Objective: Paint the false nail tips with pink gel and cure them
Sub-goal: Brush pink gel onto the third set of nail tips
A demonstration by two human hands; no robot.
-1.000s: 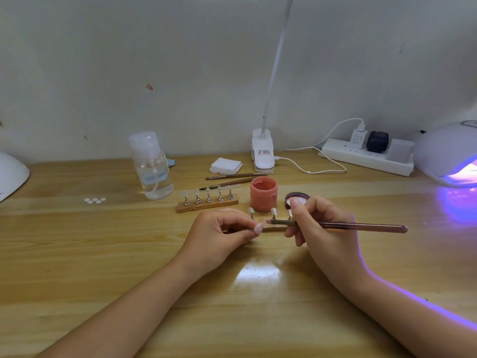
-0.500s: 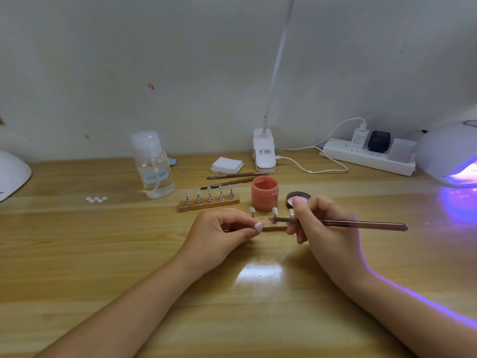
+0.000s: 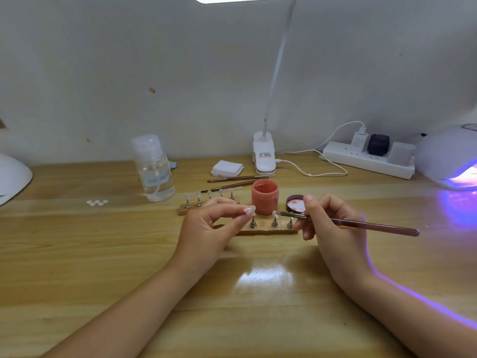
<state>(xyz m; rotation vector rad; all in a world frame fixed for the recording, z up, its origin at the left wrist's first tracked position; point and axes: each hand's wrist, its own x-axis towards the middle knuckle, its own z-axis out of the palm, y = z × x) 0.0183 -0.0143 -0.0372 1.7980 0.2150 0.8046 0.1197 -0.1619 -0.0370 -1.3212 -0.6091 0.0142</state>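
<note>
**A:** What is the big glowing thing at the right edge?

**B:** That is the curing lamp [image 3: 449, 156]. It shines purple onto the wooden table [image 3: 77, 254].

**A:** What are the hands doing in the middle of the frame?

**B:** The left hand [image 3: 206, 228] has curled fingers. It steadies the near wooden stand [image 3: 268, 231] of nail tips. I cannot tell if it really grips it. The right hand [image 3: 327, 223] pinches a brush [image 3: 361, 224].

**A:** Where is the pink gel?

**B:** In the open pink jar [image 3: 265, 196], just behind the stand.

**A:** Which step is this?

**B:** Painting, I think. The brush end touches a clear nail tip [image 3: 275, 214].

**A:** What next?

**B:** Small, soft strokes. Keep the stand from sliding.
</note>
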